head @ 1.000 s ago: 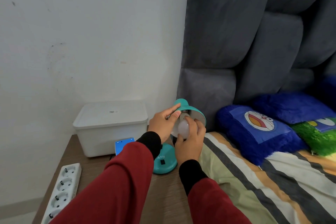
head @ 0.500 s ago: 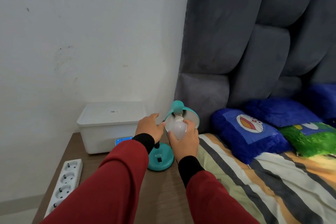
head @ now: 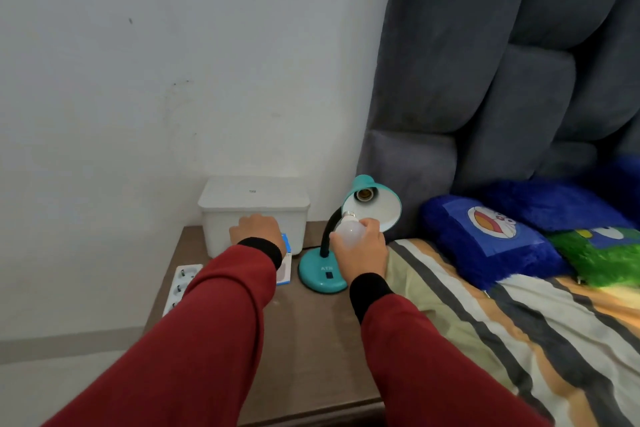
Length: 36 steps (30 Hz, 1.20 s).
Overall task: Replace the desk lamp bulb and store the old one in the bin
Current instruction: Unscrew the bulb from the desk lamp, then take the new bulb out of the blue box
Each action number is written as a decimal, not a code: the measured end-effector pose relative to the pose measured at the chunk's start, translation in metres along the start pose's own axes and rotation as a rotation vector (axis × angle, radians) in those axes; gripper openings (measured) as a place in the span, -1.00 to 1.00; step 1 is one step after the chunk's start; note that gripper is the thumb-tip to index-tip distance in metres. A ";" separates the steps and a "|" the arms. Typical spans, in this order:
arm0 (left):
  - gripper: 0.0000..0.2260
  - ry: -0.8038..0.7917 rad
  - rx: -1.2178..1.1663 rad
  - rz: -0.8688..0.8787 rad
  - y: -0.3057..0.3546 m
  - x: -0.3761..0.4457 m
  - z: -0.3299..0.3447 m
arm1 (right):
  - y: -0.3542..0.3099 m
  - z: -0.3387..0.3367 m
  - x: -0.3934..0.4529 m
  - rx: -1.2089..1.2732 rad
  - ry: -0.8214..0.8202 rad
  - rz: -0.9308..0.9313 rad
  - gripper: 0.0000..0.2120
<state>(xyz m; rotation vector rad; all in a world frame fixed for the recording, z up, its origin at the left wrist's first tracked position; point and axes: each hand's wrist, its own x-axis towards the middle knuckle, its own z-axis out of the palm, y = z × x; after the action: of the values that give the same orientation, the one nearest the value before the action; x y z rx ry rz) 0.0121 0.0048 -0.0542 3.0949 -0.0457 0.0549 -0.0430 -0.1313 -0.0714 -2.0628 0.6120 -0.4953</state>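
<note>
A teal desk lamp (head: 322,273) stands on the brown bedside table (head: 311,340), its shade (head: 377,206) tilted toward me with the socket bare. My right hand (head: 363,246) holds a white bulb (head: 348,230) just below the shade, metal base pointing up. A white lidded bin (head: 254,208) sits against the wall. My left hand (head: 255,229) rests on the bin's front, next to a blue and white bulb box (head: 284,263); its fingers are hidden from view.
A white power strip (head: 180,286) lies at the table's left edge. The bed with a striped cover (head: 519,322) and blue pillows (head: 485,236) adjoins the table on the right. A grey padded headboard (head: 485,80) rises behind the lamp.
The bulb has come out of the lamp socket and sits lower in my right hand. My left hand has left the shade and moved left to the bin's front.
</note>
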 end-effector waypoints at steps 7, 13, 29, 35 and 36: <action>-0.75 -0.038 -0.016 -0.054 -0.027 -0.002 0.010 | 0.007 0.025 -0.019 0.046 0.039 0.025 -0.57; -0.76 -0.057 -0.022 -0.059 -0.036 0.007 0.031 | 0.027 0.053 -0.019 0.035 -0.068 0.108 -0.61; -0.76 -0.167 0.010 -0.056 -0.049 0.063 0.105 | 0.079 0.124 0.005 -0.126 -0.301 0.142 -0.48; -0.66 -0.062 -0.148 -0.005 -0.039 0.073 0.114 | 0.090 0.137 0.013 -0.155 -0.318 0.126 -0.49; -0.63 -0.051 -0.180 0.003 -0.037 0.074 0.116 | 0.091 0.139 0.014 -0.158 -0.319 0.120 -0.49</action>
<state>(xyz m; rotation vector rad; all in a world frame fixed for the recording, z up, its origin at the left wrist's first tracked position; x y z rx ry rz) 0.0916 0.0340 -0.1690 2.9158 -0.0536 -0.0261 0.0242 -0.0925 -0.2189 -2.1778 0.5932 -0.0458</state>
